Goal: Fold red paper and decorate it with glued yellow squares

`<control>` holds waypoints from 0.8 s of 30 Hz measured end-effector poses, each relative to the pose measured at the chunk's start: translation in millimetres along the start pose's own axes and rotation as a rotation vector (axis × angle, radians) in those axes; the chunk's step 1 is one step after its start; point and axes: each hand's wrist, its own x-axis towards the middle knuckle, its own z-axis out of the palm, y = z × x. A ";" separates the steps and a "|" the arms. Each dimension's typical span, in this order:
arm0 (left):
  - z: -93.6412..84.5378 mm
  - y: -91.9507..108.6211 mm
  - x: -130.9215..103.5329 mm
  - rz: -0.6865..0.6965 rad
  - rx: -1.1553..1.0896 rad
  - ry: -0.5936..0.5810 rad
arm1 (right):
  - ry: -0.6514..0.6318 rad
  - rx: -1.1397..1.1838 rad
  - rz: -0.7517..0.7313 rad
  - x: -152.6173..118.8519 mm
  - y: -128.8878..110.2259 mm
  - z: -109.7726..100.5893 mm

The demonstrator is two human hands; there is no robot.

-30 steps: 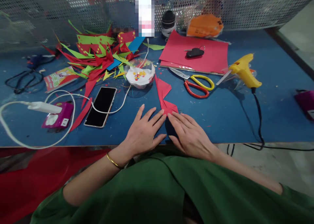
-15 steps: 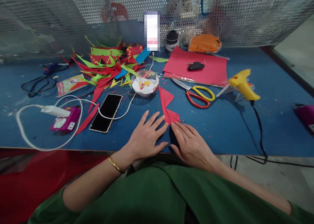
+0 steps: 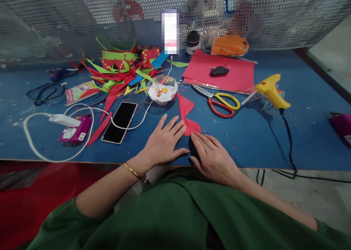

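A folded piece of red paper (image 3: 185,107) lies flat on the blue table, its creased near end between my two hands. My left hand (image 3: 167,142) rests with fingers spread, the fingertips at the paper's left edge. My right hand (image 3: 212,153) lies flat on the right, its fingertips touching the near edge of the paper. Neither hand grasps it. Beyond the paper sits a clear bowl (image 3: 162,91) with small colourful bits in it. Scissors (image 3: 223,103) with red and yellow handles lie to the right.
Red sheets (image 3: 219,71) with a key on top lie farther back. A yellow glue gun (image 3: 271,91) stands right. Left are a black phone (image 3: 120,124), a purple power adapter (image 3: 75,130) with a white cable, and piled paper scraps (image 3: 120,67). A perforated metal screen (image 3: 148,8) borders the back.
The view has shifted slightly. My left hand's fingers have drawn a little off the paper's near end, baring more of it. My right hand stays nearly where it was.
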 end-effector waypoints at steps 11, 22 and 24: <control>2.8 14.1 -11.2 0.025 -0.046 0.046 | -0.021 -0.009 0.007 0.4 -1.6 -0.7; 3.7 16.2 -8.8 -0.045 -0.173 0.072 | 0.036 -0.092 0.054 -4.8 3.9 -7.1; 7.3 14.5 -6.2 -0.080 -0.232 0.127 | 0.066 -0.052 0.076 -0.9 7.2 -10.4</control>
